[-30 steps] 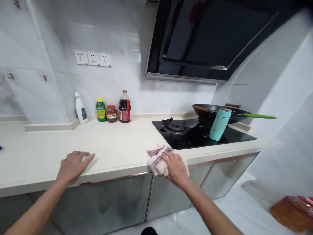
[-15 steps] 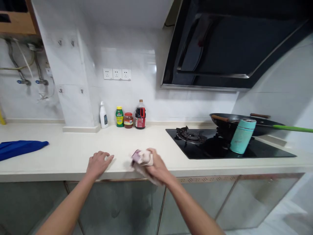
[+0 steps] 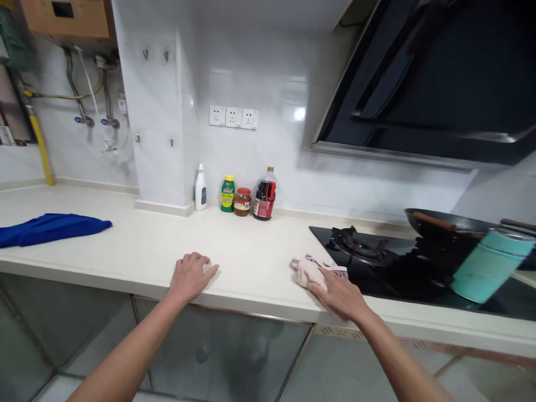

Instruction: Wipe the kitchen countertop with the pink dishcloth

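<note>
Under my right hand point(image 3: 340, 293) is a crumpled pale cloth point(image 3: 312, 271) with dark purplish markings. The fingers are bent over it and press it on the white countertop point(image 3: 251, 251), at the left front corner of the black gas stove point(image 3: 389, 279). Part of the cloth reaches the stove's edge. My left hand point(image 3: 190, 277) rests near the counter's front edge, palm down, thumb apart from the fingers, holding nothing.
Along the wall stand a white spray bottle point(image 3: 201, 190), a green bottle point(image 3: 228, 194), a red-lidded jar point(image 3: 242, 202) and a dark sauce bottle point(image 3: 264, 195). A blue cloth point(image 3: 58, 228) lies left. On the stove are a teal flask point(image 3: 488, 268) and a wok point(image 3: 456, 220).
My right hand has moved the pale cloth rightward along the counter, up to the stove's corner. My left hand stays on the counter. The view has turned left.
</note>
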A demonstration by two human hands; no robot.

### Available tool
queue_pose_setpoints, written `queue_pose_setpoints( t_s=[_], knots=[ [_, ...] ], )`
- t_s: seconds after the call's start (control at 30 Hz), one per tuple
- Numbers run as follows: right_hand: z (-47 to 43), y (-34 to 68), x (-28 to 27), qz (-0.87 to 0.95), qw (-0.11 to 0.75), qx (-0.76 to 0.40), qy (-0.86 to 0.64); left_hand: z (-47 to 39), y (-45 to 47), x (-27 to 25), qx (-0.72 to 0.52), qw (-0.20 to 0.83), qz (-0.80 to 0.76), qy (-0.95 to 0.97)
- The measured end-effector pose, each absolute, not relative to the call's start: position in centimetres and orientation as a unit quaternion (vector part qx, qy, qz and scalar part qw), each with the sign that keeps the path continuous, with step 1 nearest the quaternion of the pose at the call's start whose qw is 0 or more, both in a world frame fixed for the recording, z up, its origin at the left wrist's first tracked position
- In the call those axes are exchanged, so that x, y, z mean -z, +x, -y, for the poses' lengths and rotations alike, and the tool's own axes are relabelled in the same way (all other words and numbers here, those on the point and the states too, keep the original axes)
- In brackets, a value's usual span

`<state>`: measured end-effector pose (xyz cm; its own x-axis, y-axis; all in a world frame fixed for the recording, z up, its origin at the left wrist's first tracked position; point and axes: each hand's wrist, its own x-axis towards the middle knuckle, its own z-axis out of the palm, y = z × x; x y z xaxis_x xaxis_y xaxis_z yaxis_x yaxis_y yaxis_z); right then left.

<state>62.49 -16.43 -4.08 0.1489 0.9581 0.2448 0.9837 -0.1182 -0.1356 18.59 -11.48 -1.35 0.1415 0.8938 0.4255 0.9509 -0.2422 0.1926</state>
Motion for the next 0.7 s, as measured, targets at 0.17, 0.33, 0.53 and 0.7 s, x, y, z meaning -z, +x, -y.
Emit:
queue_pose_setpoints(
  t_s=[0.17,0.33,0.53,0.7],
  knots=[
    [10.1,62.4,2.0,0.586,0.108,0.017,-0.803,11.6,18.5,1.5,0.242,0.04,0.603,-0.759],
    [2.0,60.4,0.9,0.566,0.106,0.008,-0.818,11.3,18.2,1.9,0.238,0.011,0.579,-0.78],
    [-6.0,48.5,-0.8,0.673,0.122,-0.008,-0.73,11.8,18.2,1.7,0.206,0.01,0.55,-0.809],
    [-4.5,35.1,-1.1,0.834,0.119,-0.025,-0.538,11.8,18.2,2.7,0.239,0.069,0.561,-0.789]
  ],
)
